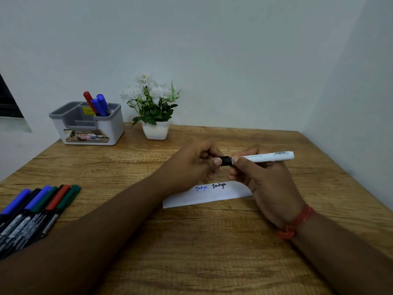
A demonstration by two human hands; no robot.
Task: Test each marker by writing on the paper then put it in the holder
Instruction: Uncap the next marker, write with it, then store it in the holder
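Note:
My right hand (265,184) grips the white barrel of a black marker (265,156), held level above the paper. My left hand (195,162) pinches the marker's black cap (225,161) at its left end; whether the cap is fully seated I cannot tell. Below both hands lies a white paper strip (204,196) with one word written in blue and the same word in black. A grey and white holder (89,124) stands at the back left with one red and two blue markers upright in its right compartment. Several capped markers (36,209) lie in a row at the left edge.
A white pot of artificial white flowers (155,111) stands beside the holder at the back of the wooden table (191,252). Walls close off the back and right sides. A red thread band (297,222) circles my right wrist.

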